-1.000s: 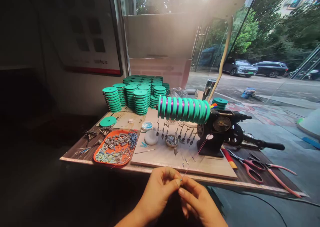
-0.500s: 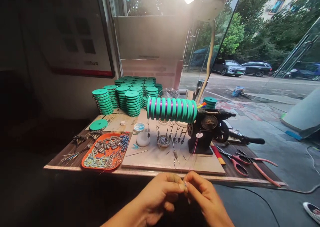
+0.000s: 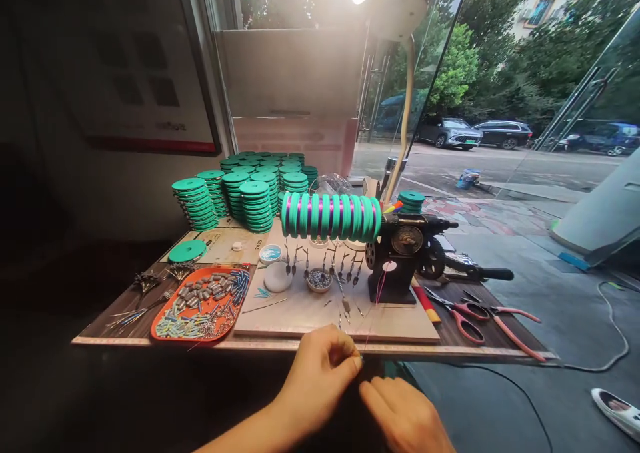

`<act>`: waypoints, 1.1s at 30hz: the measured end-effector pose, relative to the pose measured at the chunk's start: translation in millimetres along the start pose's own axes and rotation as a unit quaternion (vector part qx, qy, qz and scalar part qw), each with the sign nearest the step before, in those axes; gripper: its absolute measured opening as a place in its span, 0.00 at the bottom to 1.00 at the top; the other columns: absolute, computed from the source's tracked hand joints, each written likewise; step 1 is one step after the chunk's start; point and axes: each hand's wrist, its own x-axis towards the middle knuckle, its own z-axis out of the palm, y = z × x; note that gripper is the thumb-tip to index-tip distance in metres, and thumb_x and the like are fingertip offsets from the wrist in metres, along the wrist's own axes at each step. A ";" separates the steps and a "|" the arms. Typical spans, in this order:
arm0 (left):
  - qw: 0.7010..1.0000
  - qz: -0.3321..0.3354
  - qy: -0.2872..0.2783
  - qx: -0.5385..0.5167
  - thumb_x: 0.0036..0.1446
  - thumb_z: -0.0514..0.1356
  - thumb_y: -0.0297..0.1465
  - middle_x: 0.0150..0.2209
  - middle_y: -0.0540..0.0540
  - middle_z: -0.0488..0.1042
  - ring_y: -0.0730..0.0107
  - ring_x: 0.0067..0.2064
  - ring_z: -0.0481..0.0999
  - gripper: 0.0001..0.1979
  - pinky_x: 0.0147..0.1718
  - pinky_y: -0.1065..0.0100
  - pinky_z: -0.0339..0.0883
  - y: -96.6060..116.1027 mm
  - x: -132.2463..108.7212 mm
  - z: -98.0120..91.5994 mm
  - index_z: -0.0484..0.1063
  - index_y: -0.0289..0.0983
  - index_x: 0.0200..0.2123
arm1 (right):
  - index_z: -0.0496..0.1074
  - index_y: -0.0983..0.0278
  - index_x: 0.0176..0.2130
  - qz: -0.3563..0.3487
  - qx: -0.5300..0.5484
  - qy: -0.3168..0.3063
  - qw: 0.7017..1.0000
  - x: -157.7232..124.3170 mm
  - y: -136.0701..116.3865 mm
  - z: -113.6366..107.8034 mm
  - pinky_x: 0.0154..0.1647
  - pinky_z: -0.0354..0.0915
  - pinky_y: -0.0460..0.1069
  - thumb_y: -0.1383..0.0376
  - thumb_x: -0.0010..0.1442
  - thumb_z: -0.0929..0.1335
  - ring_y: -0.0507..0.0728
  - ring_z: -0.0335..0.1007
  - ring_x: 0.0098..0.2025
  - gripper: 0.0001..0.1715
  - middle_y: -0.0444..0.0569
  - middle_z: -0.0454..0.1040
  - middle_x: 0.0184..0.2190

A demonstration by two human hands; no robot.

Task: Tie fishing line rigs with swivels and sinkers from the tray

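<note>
My left hand [image 3: 324,368] is just off the table's front edge, thumb and forefinger pinched on a thin pink fishing line [image 3: 369,332]. A tiny bluish bit shows at its fingertips. Lower and to the right, my right hand [image 3: 403,412] is closed with the fingers curled; what it grips is hidden. The line runs up toward a black hand-cranked winder [image 3: 406,241]. On the winder's shaft sits a row of green foam spools [image 3: 327,217] wound with purple line. Small metal rigs hang below them, one with a lead sinker [image 3: 346,305].
An orange tray [image 3: 156,326] holds sinkers and small tubes at left. Stacked green spools [image 3: 255,206] stand behind. A bowl of beads [image 3: 319,280] sits on the board [image 3: 295,323]. Red-handled scissors [image 3: 467,323] and pliers [image 3: 517,336] lie at right.
My hands were together at the fingertips; now they are apart, the right one lower. The left hand has risen slightly. The whole view has shifted a little.
</note>
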 end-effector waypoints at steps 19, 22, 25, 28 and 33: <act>0.999 0.033 0.028 -0.013 0.47 0.58 0.32 0.22 0.50 0.61 0.71 0.27 0.58 0.09 0.27 0.69 0.52 -1.6 -7.5 -14.0 0.63 0.34 0.20 | 0.57 0.62 0.25 0.074 0.297 -0.293 0.906 108.1 32.7 -18.0 0.21 0.45 0.43 0.63 0.59 0.57 0.48 0.46 0.21 0.12 0.39 0.54 0.19; 0.998 0.038 0.039 0.010 0.47 0.58 0.30 0.21 0.51 0.61 0.71 0.26 0.58 0.08 0.26 0.69 0.52 -1.4 -6.1 -11.8 0.63 0.35 0.20 | 0.60 0.63 0.27 0.101 0.304 -0.278 0.906 104.5 30.3 -19.2 0.22 0.47 0.43 0.64 0.60 0.56 0.48 0.48 0.21 0.12 0.40 0.55 0.19; 0.991 0.076 0.068 0.084 0.50 0.56 0.28 0.23 0.49 0.64 0.69 0.28 0.63 0.08 0.28 0.69 0.54 -1.6 -7.9 -8.7 0.65 0.35 0.20 | 0.62 0.63 0.28 0.149 0.309 -0.251 0.905 104.1 29.1 -18.6 0.21 0.47 0.43 0.63 0.61 0.57 0.47 0.48 0.20 0.12 0.40 0.55 0.19; 0.962 0.149 0.096 0.207 0.53 0.53 0.26 0.26 0.46 0.66 0.67 0.30 0.67 0.08 0.29 0.69 0.56 -2.7 -12.4 -5.9 0.68 0.35 0.24 | 0.64 0.64 0.28 0.203 0.315 -0.224 0.899 106.1 28.2 -17.4 0.20 0.48 0.42 0.61 0.60 0.59 0.47 0.49 0.19 0.13 0.39 0.55 0.17; 0.844 0.301 0.140 0.421 0.52 0.51 0.23 0.28 0.40 0.68 0.67 0.26 0.68 0.10 0.24 0.69 0.56 -6.9 -15.8 -3.8 0.72 0.35 0.26 | 0.66 0.65 0.26 0.258 0.339 -0.233 0.874 113.7 30.5 -14.7 0.17 0.49 0.42 0.62 0.57 0.61 0.47 0.51 0.16 0.12 0.39 0.56 0.15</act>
